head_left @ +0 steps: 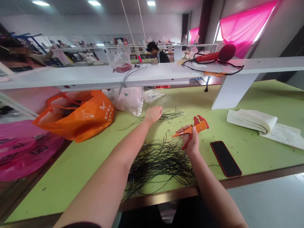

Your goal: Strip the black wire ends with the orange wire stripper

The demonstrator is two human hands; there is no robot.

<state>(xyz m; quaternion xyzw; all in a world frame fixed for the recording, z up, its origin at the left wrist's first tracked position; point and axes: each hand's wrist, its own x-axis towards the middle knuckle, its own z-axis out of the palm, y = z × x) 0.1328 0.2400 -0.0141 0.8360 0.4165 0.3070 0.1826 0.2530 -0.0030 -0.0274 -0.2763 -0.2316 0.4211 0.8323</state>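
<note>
My right hand [192,142] is wrapped around the handles of an orange and red wire stripper [201,125], whose jaws point up and to the right. My left hand [154,114] reaches forward over a small bunch of thin black wires [169,116]; its fingers are curled closed, and what they hold, if anything, is hidden. Nearer to me, a large tangled pile of black wires [163,161] spreads between my forearms. Small dark wire scraps lie scattered on the green tabletop [95,171] around the stripper.
Right of my right hand lies a phone [225,159], with folded papers [253,120] beyond. An orange bag [87,118], a pink bag [26,152] and a clear plastic bag [130,98] stand left. A white shelf [156,71] crosses ahead, bearing a red-handled tool [216,56]. People sit beyond.
</note>
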